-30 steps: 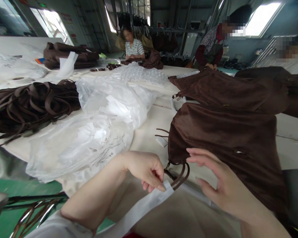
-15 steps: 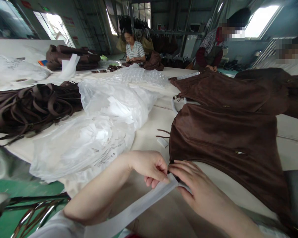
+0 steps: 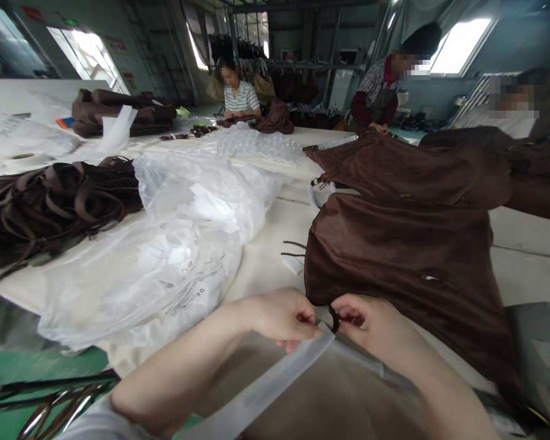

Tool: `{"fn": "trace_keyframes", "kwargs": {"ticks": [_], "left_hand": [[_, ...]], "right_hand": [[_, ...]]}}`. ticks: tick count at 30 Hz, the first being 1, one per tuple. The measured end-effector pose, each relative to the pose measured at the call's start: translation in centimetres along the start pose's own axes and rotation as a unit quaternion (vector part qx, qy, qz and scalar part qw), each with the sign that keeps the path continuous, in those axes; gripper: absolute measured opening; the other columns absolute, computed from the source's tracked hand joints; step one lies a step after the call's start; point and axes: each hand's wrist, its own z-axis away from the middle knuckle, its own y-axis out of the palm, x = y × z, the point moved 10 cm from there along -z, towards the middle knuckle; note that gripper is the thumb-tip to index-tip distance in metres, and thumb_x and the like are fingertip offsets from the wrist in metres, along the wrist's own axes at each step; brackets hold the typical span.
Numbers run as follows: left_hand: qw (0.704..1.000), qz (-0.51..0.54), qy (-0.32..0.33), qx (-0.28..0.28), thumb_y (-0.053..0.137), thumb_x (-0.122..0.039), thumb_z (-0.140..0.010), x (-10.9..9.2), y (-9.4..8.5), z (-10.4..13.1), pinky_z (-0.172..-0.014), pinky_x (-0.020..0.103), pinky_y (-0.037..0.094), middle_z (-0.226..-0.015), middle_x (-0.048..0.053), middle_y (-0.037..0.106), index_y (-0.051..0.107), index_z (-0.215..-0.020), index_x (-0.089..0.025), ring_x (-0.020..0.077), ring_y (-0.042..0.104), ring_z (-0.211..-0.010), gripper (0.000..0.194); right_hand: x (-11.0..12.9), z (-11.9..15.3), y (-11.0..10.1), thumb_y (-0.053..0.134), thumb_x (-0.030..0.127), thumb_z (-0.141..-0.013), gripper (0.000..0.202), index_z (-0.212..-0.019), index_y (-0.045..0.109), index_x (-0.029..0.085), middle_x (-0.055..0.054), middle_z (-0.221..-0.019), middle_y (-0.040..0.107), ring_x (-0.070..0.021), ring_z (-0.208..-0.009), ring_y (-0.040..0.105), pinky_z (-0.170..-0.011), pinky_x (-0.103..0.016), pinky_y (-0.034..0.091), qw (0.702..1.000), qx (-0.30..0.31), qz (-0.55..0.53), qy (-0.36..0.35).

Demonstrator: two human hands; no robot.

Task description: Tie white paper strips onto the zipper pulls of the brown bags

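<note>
In the head view, a dark brown bag lies flat on the table, a small zip pull showing on its face. From its near left corner a short brown strap end sticks out, pinched by the fingers of my right hand. My left hand is closed, thumb and fingers gripping one end of a long translucent white strip. That strip slants down toward my body, its upper end against the strap. Another pale length runs to the right beneath my right hand.
Crumpled clear plastic bags cover the table's left side, beside a heap of brown straps. A second brown bag lies beyond the nearer one. Several people work at the far side. A metal-framed chair stands at lower left.
My right hand has gone from lying over the bag's corner to pinching the strap end, which now shows. The white strip's end has moved slightly right. The whole view has shifted a little.
</note>
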Motion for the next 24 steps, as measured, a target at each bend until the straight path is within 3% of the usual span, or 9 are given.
{"fn": "trace_keyframes", "kwargs": {"ticks": [5,11,14,18,24], "left_hand": [[0.999,0.024,0.012,-0.02,0.051,-0.049,-0.08,-0.3,-1.1,0.7,-0.041,0.018,0.031,-0.045,-0.006,0.05,0.047,-0.058,-0.018,0.0059,0.041,-0.037,0.038],[0.995,-0.05,0.0,-0.092,0.05,-0.038,-0.078,0.0,-1.7,-0.3,-0.043,0.019,0.03,-0.047,-0.003,0.056,0.054,-0.054,-0.017,0.0076,0.045,-0.042,0.032],[0.986,-0.089,0.009,-0.14,0.046,-0.03,-0.077,-0.4,-1.8,-0.7,-0.044,0.019,0.031,-0.048,-0.002,0.058,0.058,-0.055,-0.018,0.0091,0.048,-0.045,0.028],[0.97,-0.139,0.012,-0.199,0.043,-0.028,-0.077,-1.0,-2.1,-0.8,-0.046,0.02,0.032,-0.051,-0.001,0.059,0.06,-0.057,-0.018,0.0103,0.049,-0.047,0.029],[0.949,-0.196,0.013,-0.245,0.044,-0.032,-0.081,-1.4,-2.8,-0.9,-0.051,0.022,0.032,-0.056,-0.001,0.06,0.067,-0.066,-0.017,0.0104,0.046,-0.052,0.031]], "right_hand": [[2.0,-0.5,1.3,0.06,0.017,-0.073,0.018,-0.088,0.068,0.024,-0.001,-0.085,0.072,-0.0165,-0.078,0.067,-0.071,-0.026,0.05,0.996,0.006,-0.074,-0.039],[-1.5,-0.7,0.9,0.061,0.019,-0.072,0.022,-0.094,0.066,0.021,-0.004,-0.088,0.072,-0.0182,-0.08,0.068,-0.074,-0.029,0.052,0.994,-0.016,-0.108,0.031],[-2.9,-0.9,0.9,0.063,0.023,-0.071,0.016,-0.087,0.065,0.02,-0.005,-0.086,0.072,-0.0191,-0.078,0.067,-0.073,-0.029,0.051,0.993,-0.021,-0.102,0.054],[-2.8,-1.0,0.5,0.062,0.025,-0.072,0.008,-0.079,0.064,0.021,-0.004,-0.079,0.071,-0.0184,-0.072,0.065,-0.066,-0.028,0.048,0.996,-0.023,-0.043,0.072],[-2.6,-0.8,-0.5,0.06,0.029,-0.074,0.009,-0.078,0.065,0.022,-0.002,-0.075,0.07,-0.0162,-0.066,0.062,-0.062,-0.026,0.044,0.995,-0.033,0.004,0.089]]}}
